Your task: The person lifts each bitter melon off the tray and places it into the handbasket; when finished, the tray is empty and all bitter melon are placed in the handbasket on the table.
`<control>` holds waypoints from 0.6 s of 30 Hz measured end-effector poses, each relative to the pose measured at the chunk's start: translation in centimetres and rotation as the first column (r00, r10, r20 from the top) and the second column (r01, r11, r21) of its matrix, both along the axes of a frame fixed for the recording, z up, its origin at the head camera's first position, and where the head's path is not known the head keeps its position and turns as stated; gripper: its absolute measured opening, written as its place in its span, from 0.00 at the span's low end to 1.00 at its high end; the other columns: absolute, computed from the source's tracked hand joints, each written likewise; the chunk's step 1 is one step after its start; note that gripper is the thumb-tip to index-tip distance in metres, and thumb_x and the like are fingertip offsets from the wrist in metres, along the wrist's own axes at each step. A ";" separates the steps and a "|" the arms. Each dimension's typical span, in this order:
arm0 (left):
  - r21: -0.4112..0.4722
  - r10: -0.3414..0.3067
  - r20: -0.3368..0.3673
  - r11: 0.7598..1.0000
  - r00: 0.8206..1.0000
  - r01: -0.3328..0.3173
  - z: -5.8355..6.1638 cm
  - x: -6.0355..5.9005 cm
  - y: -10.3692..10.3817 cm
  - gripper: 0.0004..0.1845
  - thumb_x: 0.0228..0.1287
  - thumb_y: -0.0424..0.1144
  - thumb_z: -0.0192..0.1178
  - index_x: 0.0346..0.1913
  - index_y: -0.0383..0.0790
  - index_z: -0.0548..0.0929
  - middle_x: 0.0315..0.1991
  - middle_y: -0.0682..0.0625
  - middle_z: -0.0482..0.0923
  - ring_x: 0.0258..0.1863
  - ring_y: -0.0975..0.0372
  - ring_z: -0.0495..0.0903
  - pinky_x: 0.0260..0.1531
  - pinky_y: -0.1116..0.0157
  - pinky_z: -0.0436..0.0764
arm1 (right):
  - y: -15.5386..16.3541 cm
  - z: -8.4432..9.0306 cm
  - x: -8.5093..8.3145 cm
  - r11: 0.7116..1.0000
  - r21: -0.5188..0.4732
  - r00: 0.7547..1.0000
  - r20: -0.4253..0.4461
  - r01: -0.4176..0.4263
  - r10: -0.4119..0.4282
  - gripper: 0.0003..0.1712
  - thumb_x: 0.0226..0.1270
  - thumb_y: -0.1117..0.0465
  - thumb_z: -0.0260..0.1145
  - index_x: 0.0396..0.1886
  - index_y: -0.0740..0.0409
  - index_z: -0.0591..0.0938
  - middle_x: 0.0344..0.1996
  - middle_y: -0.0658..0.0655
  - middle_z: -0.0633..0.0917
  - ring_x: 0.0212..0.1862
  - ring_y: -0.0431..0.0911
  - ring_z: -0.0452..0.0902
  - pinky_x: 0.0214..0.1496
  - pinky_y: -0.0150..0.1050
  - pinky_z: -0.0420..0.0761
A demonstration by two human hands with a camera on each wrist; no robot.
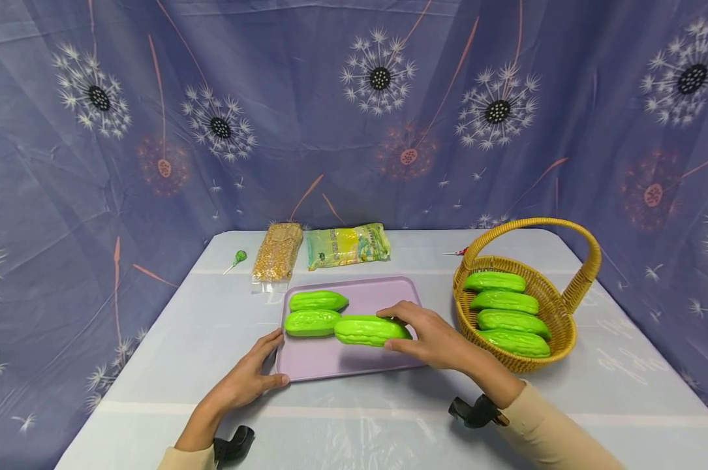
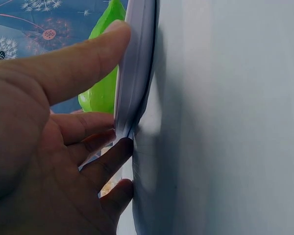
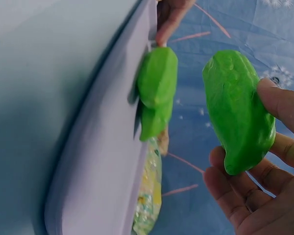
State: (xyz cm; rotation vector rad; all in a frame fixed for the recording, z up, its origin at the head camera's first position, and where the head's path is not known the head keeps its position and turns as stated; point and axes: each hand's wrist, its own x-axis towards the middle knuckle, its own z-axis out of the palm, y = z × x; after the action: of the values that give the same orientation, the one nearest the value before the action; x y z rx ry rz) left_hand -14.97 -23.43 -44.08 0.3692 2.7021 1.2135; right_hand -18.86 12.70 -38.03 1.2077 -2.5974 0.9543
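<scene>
My right hand grips a bright green bitter melon between thumb and fingers, raised over the lilac tray. In the right wrist view the held bitter melon hangs apart from the tray surface. Two more bitter melons lie side by side at the tray's left: a far one and a nearer one. My left hand rests at the tray's near left corner, with extended fingers and thumb touching its edge. The left wrist view shows the thumb against the tray's rim.
At the right stands a yellow wicker basket with a tall handle, holding several bitter melons. Behind the tray lie a bag of yellow kernels and a green-yellow packet. A green lollipop lies far left; a small red-handled item lies beside the basket.
</scene>
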 end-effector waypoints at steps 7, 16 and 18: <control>-0.001 0.000 0.000 1.000 1.000 0.000 0.0 -0.1 0.0 0.44 0.52 0.42 0.68 0.69 0.30 0.59 0.74 0.41 0.49 0.74 0.41 0.46 0.69 0.40 0.50 | 2.5 0.9 0.4 0.998 -0.017 0.997 -0.043 0.056 -0.057 0.27 0.58 0.52 0.69 0.58 0.49 0.76 0.45 0.43 0.80 0.40 0.33 0.72 0.41 0.32 0.76; -0.019 0.002 -0.011 1.000 1.000 -0.002 0.1 -0.1 0.0 0.45 0.52 0.43 0.68 0.70 0.30 0.60 0.74 0.41 0.50 0.73 0.41 0.47 0.69 0.40 0.50 | 5.8 1.6 1.3 0.990 -0.029 0.987 -0.081 0.141 -0.143 0.28 0.57 0.53 0.70 0.59 0.46 0.75 0.49 0.42 0.80 0.44 0.32 0.72 0.43 0.36 0.77; -0.020 0.002 -0.008 1.000 1.000 -0.003 0.1 -0.1 0.0 0.45 0.52 0.44 0.68 0.70 0.30 0.59 0.74 0.41 0.50 0.73 0.41 0.47 0.69 0.40 0.50 | 6.5 1.7 1.5 0.984 -0.020 0.981 -0.078 0.176 -0.177 0.28 0.57 0.52 0.70 0.59 0.46 0.75 0.49 0.43 0.80 0.44 0.32 0.72 0.43 0.37 0.77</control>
State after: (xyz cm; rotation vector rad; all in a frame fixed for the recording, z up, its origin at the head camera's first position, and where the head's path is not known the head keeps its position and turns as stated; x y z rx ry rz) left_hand -15.06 -23.45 -44.01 0.3692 2.7205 1.1874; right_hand -17.38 19.24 -36.33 0.9714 -2.5791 0.8686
